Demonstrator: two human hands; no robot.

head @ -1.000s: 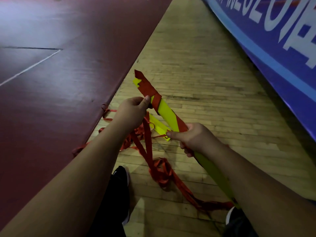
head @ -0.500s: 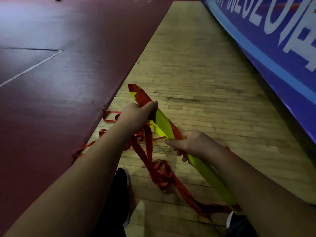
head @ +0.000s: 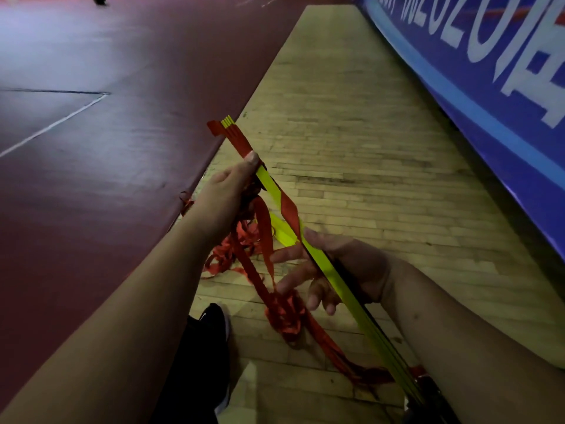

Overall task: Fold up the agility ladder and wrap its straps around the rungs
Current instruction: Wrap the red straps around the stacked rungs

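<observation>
The folding looks done: the flat yellow plastic rungs (head: 334,280) are gathered into one long stack held slantwise above the pale wooden strip floor (head: 351,133), so the step in hand is, I judge, the wrapping. The left hand (head: 232,191) grips the stack near its far end, thumb pressed on top. There the red woven straps (head: 289,209) cover the tip and make one diagonal turn down the stack. The right hand (head: 339,267) lies open under the middle of the stack, fingers loosely spread, clasping nothing. Most of the strap lies tangled on the floor beside a black shoe (head: 214,322). Next, the right hand probably needs to catch the slack and lead it round the stack.
</observation>
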